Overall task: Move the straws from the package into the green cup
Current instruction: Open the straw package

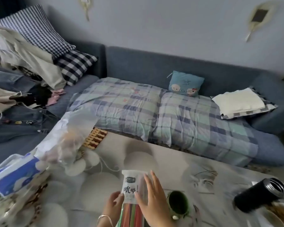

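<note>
The straw package (131,187) is a clear plastic sleeve with a white printed label, standing upright near the table's front edge. Coloured straws (132,212) show through its lower part. My left hand (112,205) grips the package's left side low down. My right hand (152,199) lies against its right side with the fingers spread along the plastic. Just right of my right hand the green cup (179,203) stands upright on the table, and its dark inside looks empty.
A black flask (259,196) lies tilted at the right. Plastic bags and a blue-and-white pack (15,176) crowd the table's left side. A wooden trivet (95,137) sits at the back edge. Beyond the table is a blue sofa with a plaid quilt (154,108).
</note>
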Action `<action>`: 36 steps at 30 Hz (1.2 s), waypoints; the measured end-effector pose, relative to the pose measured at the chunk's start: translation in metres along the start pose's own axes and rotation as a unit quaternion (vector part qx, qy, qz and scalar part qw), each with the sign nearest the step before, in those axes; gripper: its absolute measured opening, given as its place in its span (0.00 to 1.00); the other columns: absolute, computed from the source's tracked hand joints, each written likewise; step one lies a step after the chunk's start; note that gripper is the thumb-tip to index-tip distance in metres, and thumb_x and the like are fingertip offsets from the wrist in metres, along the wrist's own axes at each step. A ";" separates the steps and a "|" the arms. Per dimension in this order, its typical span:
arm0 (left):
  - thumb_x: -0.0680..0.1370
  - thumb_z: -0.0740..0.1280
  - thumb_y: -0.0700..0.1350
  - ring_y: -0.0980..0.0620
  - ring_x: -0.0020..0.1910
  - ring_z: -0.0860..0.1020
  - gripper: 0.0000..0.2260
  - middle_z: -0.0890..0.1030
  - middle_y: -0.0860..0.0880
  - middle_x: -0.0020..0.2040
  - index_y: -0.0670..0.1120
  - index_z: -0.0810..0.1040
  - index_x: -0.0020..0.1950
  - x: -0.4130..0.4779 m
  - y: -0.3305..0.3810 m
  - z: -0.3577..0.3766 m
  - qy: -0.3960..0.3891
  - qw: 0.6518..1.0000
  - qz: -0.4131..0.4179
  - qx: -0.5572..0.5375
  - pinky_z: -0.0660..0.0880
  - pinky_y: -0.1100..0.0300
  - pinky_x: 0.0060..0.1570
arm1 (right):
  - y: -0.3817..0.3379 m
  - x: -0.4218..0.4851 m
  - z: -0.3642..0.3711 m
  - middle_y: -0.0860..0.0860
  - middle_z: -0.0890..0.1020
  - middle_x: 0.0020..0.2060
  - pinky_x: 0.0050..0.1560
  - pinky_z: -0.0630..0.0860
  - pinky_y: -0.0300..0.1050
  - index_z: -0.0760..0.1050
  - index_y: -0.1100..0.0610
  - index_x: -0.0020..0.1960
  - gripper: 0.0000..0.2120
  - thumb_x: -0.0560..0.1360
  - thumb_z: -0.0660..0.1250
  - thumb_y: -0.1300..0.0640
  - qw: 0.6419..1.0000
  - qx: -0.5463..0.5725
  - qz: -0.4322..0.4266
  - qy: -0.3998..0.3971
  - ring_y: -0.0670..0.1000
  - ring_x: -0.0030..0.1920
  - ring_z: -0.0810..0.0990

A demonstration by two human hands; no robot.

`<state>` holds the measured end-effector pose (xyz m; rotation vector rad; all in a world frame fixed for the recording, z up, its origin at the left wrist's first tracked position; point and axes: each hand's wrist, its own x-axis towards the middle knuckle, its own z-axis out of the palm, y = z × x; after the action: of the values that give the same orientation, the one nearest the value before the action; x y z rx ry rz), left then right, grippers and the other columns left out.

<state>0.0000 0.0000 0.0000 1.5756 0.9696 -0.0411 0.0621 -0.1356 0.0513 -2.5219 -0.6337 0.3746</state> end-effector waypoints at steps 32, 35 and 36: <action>0.81 0.46 0.60 0.46 0.50 0.82 0.27 0.86 0.47 0.45 0.48 0.82 0.51 -0.075 -0.030 -0.002 -0.144 0.942 0.242 -0.183 0.76 0.52 0.53 | 0.009 -0.114 0.073 0.31 0.43 0.74 0.77 0.44 0.51 0.45 0.27 0.67 0.27 0.70 0.46 0.28 0.945 0.282 -0.133 0.093 0.35 0.74 0.39; 0.80 0.42 0.63 0.47 0.57 0.79 0.29 0.84 0.47 0.56 0.53 0.80 0.56 -0.130 -0.039 -0.009 -0.182 0.934 0.256 -0.173 0.72 0.49 0.61 | -0.007 -0.159 0.063 0.33 0.42 0.74 0.77 0.42 0.47 0.42 0.31 0.69 0.29 0.70 0.46 0.30 0.939 0.304 -0.133 0.096 0.35 0.73 0.39; 0.80 0.41 0.63 0.47 0.59 0.78 0.29 0.83 0.47 0.58 0.53 0.80 0.57 -0.139 -0.041 -0.010 -0.191 0.931 0.258 -0.173 0.71 0.49 0.63 | -0.010 -0.168 0.061 0.34 0.43 0.75 0.76 0.42 0.45 0.42 0.32 0.69 0.31 0.69 0.47 0.27 0.934 0.317 -0.135 0.096 0.35 0.74 0.40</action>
<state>-0.1191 -0.0711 0.0435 1.3782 0.2223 0.1760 -0.1075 -0.1876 0.0285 -1.7997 -0.6441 0.1857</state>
